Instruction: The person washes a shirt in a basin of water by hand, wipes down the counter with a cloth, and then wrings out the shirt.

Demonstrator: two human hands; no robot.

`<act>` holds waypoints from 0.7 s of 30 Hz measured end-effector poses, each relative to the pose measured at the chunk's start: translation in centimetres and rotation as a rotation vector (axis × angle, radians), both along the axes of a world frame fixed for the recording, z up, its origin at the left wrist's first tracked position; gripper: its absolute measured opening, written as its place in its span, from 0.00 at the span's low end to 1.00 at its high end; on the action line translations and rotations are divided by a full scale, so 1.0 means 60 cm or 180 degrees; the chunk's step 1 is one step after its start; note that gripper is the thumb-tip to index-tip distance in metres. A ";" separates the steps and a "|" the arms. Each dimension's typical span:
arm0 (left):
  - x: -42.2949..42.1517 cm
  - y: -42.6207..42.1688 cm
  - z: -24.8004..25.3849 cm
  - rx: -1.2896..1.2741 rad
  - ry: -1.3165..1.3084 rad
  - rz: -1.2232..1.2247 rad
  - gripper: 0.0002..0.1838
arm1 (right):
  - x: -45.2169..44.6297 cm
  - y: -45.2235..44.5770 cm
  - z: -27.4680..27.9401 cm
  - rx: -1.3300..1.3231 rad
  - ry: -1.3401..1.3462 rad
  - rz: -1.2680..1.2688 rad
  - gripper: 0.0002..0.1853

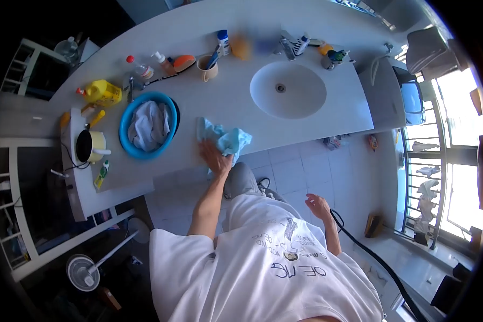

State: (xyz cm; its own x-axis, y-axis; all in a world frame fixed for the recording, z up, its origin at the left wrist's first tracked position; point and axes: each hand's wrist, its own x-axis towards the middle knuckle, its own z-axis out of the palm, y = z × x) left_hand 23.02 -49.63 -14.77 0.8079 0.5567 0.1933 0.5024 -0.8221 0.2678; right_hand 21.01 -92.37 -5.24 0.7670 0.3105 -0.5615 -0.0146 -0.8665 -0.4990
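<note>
Cloth, pale blue and crumpled, on the white counter, beneath the left hand. Lies at the front edge, between the blue basin and the sink, apart from both. Stretches lengthwise roughly along the counter, slanting: flatter left end toward the back, bunched right end toward the front edge. Leaves a bare strip of counter behind, as far as the mug, and another on the right, in front of the sink. To the left, a narrower bare gap before the basin, with pale fabric inside. Beyond the front edge, tiled floor and grey trousers.

On the left hand, palm down, fingers fairly straight and slightly parted over the cloth; impossible to tell about any pinched fold. At the right hand, fingers loosely bent and parted, holding nothing, out over the floor, well apart from the counter edge.
</note>
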 end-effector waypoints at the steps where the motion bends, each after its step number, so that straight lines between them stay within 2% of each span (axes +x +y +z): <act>1: -0.013 0.012 -0.002 -0.0074 -0.0066 0.0278 0.58 | 0.010 0.005 -0.002 -0.0037 -0.0028 0.0114 0.18; 4: -0.020 0.047 -0.005 -0.0165 -0.0062 0.0765 0.59 | 0.027 0.025 0.000 -0.0071 -0.0092 0.0286 0.19; 6: 0.004 0.068 -0.007 -0.0148 -0.0023 0.1379 0.61 | 0.041 0.038 0.004 -0.0095 -0.0147 0.0352 0.19; 11: 0.054 0.124 0.001 -0.0278 0.0018 0.1205 0.62 | 0.062 0.093 0.023 -0.0290 -0.0022 0.0544 0.20; 12: 0.064 0.145 -0.004 -0.0101 -0.0106 0.0861 0.62 | 0.069 0.105 0.027 -0.0334 -0.0021 0.0544 0.20; 13: 0.076 0.161 -0.004 0.0079 -0.0226 0.0514 0.62 | 0.074 0.119 0.030 -0.0161 0.0142 0.0462 0.20; 15: 0.097 0.182 0.005 0.0043 -0.0191 0.0420 0.63 | 0.080 0.133 0.040 -0.0038 0.0462 0.0345 0.20; 19: 0.177 0.225 0.022 0.0021 -0.0032 0.0393 0.63 | 0.116 0.153 0.065 -0.0307 0.0505 0.0068 0.21; 21: 0.207 0.251 0.022 0.0206 0.0043 0.0322 0.64 | 0.124 0.156 0.079 -0.0294 0.0350 -0.0326 0.20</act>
